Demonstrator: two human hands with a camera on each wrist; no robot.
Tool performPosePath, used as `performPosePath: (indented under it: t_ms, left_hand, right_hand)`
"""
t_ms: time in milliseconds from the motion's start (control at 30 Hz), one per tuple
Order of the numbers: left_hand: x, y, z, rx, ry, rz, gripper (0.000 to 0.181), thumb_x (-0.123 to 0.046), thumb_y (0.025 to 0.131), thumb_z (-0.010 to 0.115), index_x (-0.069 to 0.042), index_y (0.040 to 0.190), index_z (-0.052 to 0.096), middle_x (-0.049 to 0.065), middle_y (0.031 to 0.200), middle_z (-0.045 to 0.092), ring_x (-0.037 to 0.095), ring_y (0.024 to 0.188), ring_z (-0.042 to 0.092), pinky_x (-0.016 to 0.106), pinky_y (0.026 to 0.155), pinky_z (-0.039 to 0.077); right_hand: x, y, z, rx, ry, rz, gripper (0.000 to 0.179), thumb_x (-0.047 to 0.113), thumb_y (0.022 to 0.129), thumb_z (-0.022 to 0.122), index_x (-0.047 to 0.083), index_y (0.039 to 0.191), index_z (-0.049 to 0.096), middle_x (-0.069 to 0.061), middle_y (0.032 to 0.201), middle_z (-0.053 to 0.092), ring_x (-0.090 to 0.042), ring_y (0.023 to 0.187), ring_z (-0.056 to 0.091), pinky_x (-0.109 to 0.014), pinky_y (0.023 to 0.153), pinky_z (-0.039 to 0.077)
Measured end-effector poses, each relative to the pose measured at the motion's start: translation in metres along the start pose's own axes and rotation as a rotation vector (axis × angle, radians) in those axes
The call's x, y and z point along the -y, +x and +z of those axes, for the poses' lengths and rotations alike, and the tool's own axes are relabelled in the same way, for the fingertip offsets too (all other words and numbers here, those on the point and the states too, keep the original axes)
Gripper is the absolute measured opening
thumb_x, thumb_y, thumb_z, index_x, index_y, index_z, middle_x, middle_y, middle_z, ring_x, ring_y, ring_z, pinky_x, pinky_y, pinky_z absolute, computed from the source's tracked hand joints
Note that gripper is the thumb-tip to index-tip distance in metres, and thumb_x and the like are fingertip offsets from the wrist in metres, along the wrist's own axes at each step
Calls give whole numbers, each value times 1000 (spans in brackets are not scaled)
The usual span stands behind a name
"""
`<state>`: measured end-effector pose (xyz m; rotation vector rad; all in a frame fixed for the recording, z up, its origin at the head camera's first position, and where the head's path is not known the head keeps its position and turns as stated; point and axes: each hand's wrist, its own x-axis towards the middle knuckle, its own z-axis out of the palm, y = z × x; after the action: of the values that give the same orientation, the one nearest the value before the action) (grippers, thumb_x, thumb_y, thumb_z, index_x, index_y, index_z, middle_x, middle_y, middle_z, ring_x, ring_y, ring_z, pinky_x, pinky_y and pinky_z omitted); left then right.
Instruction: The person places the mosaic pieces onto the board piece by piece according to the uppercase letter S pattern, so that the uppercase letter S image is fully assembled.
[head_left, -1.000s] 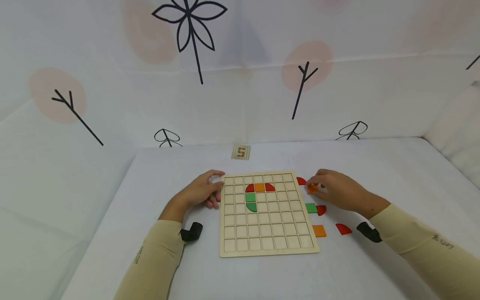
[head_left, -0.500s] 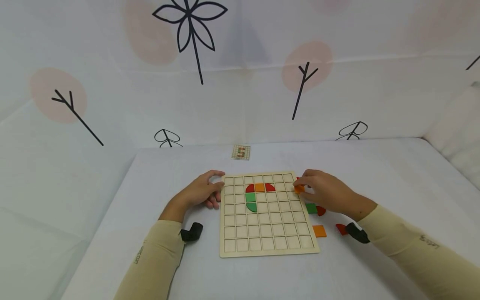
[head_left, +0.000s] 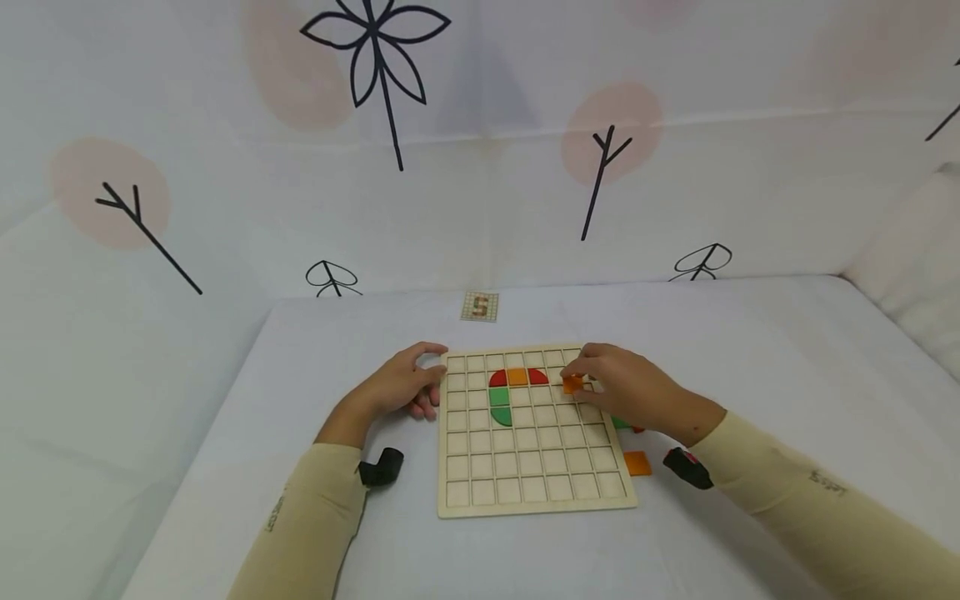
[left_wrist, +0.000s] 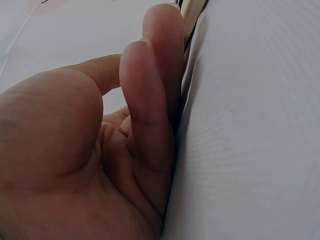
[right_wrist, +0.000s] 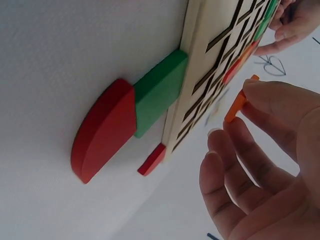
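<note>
A wooden grid board [head_left: 536,462] lies on the white table. Near its upper left part are set two red quarter-round tiles [head_left: 537,377], an orange square tile [head_left: 517,377] between them, a green square tile [head_left: 498,397] and a green quarter-round tile [head_left: 501,416]. My right hand [head_left: 633,387] pinches another orange tile [right_wrist: 237,106] between thumb and fingers, over the board's right columns. My left hand [head_left: 397,385] rests at the board's left edge, its fingertips right at the rim. In the left wrist view, the left hand's fingers [left_wrist: 145,95] lie loosely beside that edge.
A small pattern card [head_left: 480,306] showing an S shape lies behind the board. Along the board's right side lie an orange tile [head_left: 637,463], a green square tile [right_wrist: 161,92], and red quarter-round tiles [right_wrist: 104,132], partly hidden by my right arm in the head view.
My right hand has moved left with the orange tile, from the table beside the board to over its right columns. The left hand has stayed at the left edge.
</note>
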<state>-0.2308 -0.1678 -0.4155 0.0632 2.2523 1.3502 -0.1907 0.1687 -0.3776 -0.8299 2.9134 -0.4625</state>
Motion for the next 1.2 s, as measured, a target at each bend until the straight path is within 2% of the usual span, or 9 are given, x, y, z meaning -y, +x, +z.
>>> performPosePath:
  t_ms: [200, 367, 733, 1100, 1200]
  left_hand:
    - [3, 2, 0, 3, 0, 5, 46, -30, 104, 53, -26, 148, 39, 8, 76, 65, 17, 57, 66, 27, 54, 53]
    - [3, 1, 0, 3, 1, 12, 46, -30, 104, 53, -26, 148, 39, 8, 77, 65, 18, 58, 67, 27, 54, 53]
    - [4, 2, 0, -2, 9, 13, 47, -31, 104, 54, -26, 148, 39, 7, 76, 65, 17, 57, 66, 27, 54, 53]
    - [1, -1, -3, 17, 10, 42, 46, -27, 106, 51, -23, 150, 37, 7, 74, 66, 17, 56, 66, 28, 54, 54]
    - [1, 0, -2, 15, 10, 36, 46, -28, 106, 51, -24, 149, 37, 7, 74, 66, 17, 56, 66, 28, 54, 54]
  right_hand:
    - [6, 2, 5, -3, 1, 4, 31, 18, 86, 80, 12, 115, 74, -1, 105, 66, -14, 86, 57, -31, 76, 56]
    - [11, 4, 8, -18, 1, 2, 31, 20, 86, 80, 12, 115, 74, -3, 107, 66, -16, 90, 60, -35, 82, 58]
    - [25, 12, 13, -28, 46, -58, 30, 20, 86, 80, 12, 115, 75, 1, 106, 66, -14, 93, 60, -32, 83, 56]
    - [37, 17, 23, 9, 75, -83, 25, 21, 86, 80, 14, 110, 76, 5, 99, 62, -11, 86, 55, -23, 73, 50]
    - [40, 18, 25, -1, 66, -103, 24, 21, 86, 80, 15, 108, 77, 6, 98, 63, -11, 88, 57, -25, 75, 52]
